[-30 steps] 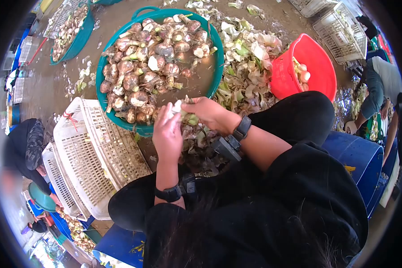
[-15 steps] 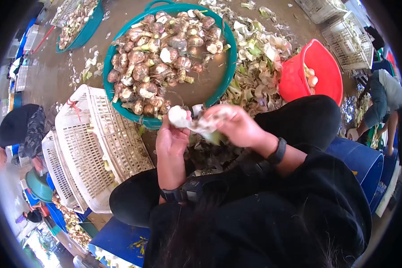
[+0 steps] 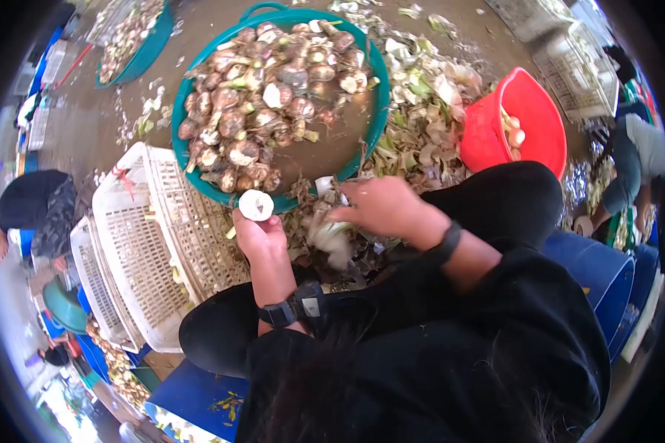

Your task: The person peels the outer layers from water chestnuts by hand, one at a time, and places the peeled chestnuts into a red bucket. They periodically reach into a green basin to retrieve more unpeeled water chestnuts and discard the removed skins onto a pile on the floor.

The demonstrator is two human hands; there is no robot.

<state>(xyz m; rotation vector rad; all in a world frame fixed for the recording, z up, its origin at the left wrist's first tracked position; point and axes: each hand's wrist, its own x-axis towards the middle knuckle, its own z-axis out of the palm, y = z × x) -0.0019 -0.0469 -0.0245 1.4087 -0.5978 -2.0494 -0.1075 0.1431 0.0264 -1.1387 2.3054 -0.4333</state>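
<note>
My left hand (image 3: 261, 242) is closed around a white, peeled garlic bulb (image 3: 256, 205), whose cut face with a small dark centre points up. It is held just at the near rim of a green tub (image 3: 383, 111). Unpeeled garlic bulbs (image 3: 262, 114) with brown, muddy skins and short stalks are heaped in that tub. To the right, my right hand (image 3: 384, 209) is open, thumb and fingers apart. Below it a strip of pale peel (image 3: 331, 240) is blurred by motion, apart from the fingers. Loose skins lie under both hands.
A red bucket (image 3: 476, 133) with a few peeled bulbs stands by my right knee. Discarded skins (image 3: 428, 111) pile between bucket and tub. White plastic crates (image 3: 137, 244) stand at left. Blue barrels (image 3: 587, 266) flank me. Other people (image 3: 632, 159) work at both sides.
My hands have moved apart. The left has shifted left and slightly down with the bulb, now turned face up. The right has opened and let go of the peel.
</note>
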